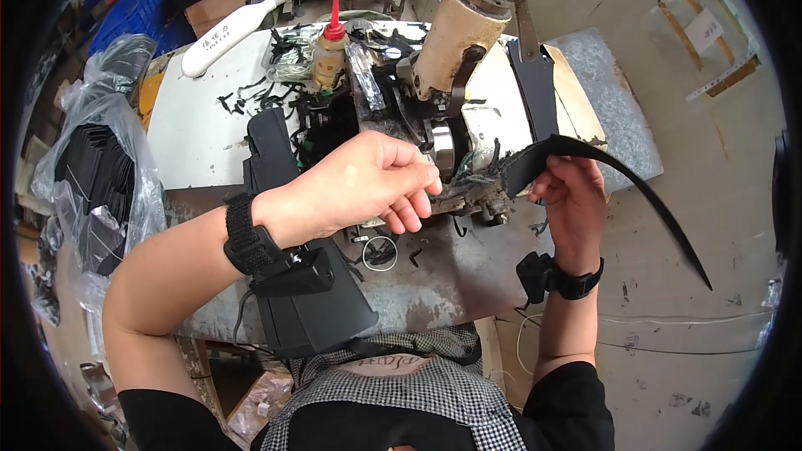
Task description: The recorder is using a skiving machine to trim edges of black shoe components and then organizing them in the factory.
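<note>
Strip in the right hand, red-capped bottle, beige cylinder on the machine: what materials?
Strip: probably leather or synthetic leather, black, fairly matte; it bends in a smooth curve. The look can't settle which.
Bottle: likely plastic, cloudy and translucent, with a yellowish tint.
Cylinder: probably painted metal, slightly glossy; soft highlights and dark, grimy marks show on it.

Workshop, sewing-type machine [459, 42], black scraps [271, 102], nozzle bottle [329, 60]

Black sleeves [171, 419] are showing left and right, a black-and-white checked apron [418, 407] is spreading between, a pale patch [393, 365] is flashing dark lettering, and black wristbands [241, 234] are carrying chunky black boxes [299, 276]!
</note>
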`<act>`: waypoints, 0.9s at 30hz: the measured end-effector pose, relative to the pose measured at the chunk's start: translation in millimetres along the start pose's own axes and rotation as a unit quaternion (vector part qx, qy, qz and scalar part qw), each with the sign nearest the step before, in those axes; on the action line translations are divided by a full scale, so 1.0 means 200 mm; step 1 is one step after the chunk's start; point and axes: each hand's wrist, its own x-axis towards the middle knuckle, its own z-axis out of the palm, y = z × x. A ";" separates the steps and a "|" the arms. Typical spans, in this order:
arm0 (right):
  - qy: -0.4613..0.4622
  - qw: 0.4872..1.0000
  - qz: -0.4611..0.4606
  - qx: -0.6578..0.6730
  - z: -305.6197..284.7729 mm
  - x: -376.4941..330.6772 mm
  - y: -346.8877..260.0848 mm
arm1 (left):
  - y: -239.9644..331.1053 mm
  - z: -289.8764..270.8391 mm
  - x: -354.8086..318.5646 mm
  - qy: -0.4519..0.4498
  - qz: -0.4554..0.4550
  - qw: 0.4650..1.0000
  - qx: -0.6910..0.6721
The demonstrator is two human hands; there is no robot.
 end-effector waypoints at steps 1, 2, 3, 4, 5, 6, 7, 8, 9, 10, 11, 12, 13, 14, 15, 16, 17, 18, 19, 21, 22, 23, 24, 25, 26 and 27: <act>-0.020 1.000 -0.004 0.009 -0.01 0.00 0.01 | 0.00 0.00 -0.01 -0.008 -0.003 1.000 -0.002; -0.022 1.000 -0.004 0.008 0.02 -0.01 0.02 | -0.01 -0.01 -0.01 -0.015 -0.007 1.000 -0.004; -0.036 0.996 -0.067 -0.048 0.04 -0.03 0.03 | -0.01 0.00 -0.01 -0.012 -0.007 1.000 -0.001; -0.049 0.985 -0.130 -0.103 0.06 -0.05 0.04 | 0.00 0.01 -0.01 -0.021 -0.015 0.999 -0.022; -0.098 0.975 -0.179 -0.086 0.06 -0.05 0.07 | 0.00 0.02 -0.01 -0.029 -0.023 0.998 -0.043; -0.145 0.902 -0.291 -0.283 0.05 -0.03 0.09 | -0.01 0.02 -0.01 -0.026 -0.023 0.998 -0.044; -0.158 0.910 -0.251 -0.289 0.08 -0.07 0.11 | -0.02 0.01 -0.01 -0.026 -0.020 0.997 -0.073; -0.171 0.916 -0.211 -0.295 0.13 -0.10 0.13 | -0.03 0.01 -0.01 -0.026 -0.018 0.994 -0.101; -0.192 0.920 -0.204 -0.274 0.10 -0.09 0.20 | -0.04 0.01 0.00 -0.016 -0.017 0.995 -0.096; -0.213 0.899 -0.229 -0.307 0.10 -0.07 0.24 | -0.05 0.00 0.01 -0.017 -0.017 0.995 -0.095; -0.213 0.897 -0.228 -0.313 0.11 -0.07 0.26 | -0.06 -0.02 0.02 -0.006 -0.034 0.998 -0.061; -0.214 0.896 -0.226 -0.316 0.12 -0.06 0.28 | -0.08 -0.03 0.02 0.009 -0.052 0.998 -0.028; -0.215 0.897 -0.225 -0.314 0.12 -0.06 0.31 | -0.08 -0.04 0.03 0.010 -0.053 0.998 -0.028; -0.201 0.910 -0.206 -0.299 0.12 -0.05 0.33 | -0.08 -0.04 0.05 0.017 -0.059 0.998 -0.015; -0.188 0.922 -0.186 -0.282 0.13 -0.04 0.34 | -0.08 -0.05 0.06 0.027 -0.066 0.997 -0.003; -0.191 0.922 -0.185 -0.281 0.13 -0.04 0.34 | -0.08 -0.04 0.07 0.029 -0.066 0.997 -0.004; -0.175 0.932 -0.176 -0.265 0.12 -0.03 0.33 | -0.08 -0.03 0.09 0.031 -0.068 0.997 -0.008; -0.159 0.941 -0.167 -0.250 0.11 -0.02 0.32 | -0.07 -0.03 0.11 0.034 -0.070 0.997 -0.013; -0.142 0.939 -0.173 -0.262 0.10 -0.02 0.29 | -0.07 -0.02 0.11 0.029 -0.069 0.997 -0.001; -0.073 0.948 -0.179 -0.254 0.05 -0.01 0.22 | -0.04 -0.02 0.08 0.016 -0.035 0.999 0.037; -0.028 0.958 -0.160 -0.238 0.01 0.00 0.15 | -0.01 -0.02 0.04 0.001 -0.002 0.997 0.076; -0.017 0.968 -0.135 -0.209 0.00 0.01 0.04 | 0.01 -0.04 0.01 0.020 0.005 0.996 0.084; 0.004 0.956 -0.163 -0.242 -0.04 0.06 -0.03 | 0.04 -0.06 -0.05 0.039 0.023 0.993 0.107; -0.018 0.961 -0.102 -0.258 -0.09 0.14 -0.09 | 0.05 -0.09 -0.11 0.074 0.029 0.990 0.115; -0.034 0.959 -0.044 -0.279 -0.14 0.19 -0.17 | 0.09 -0.11 -0.15 0.108 0.035 0.984 0.136; -0.032 0.960 0.014 -0.279 -0.18 0.24 -0.18 | 0.05 -0.16 -0.17 0.122 0.082 0.980 0.134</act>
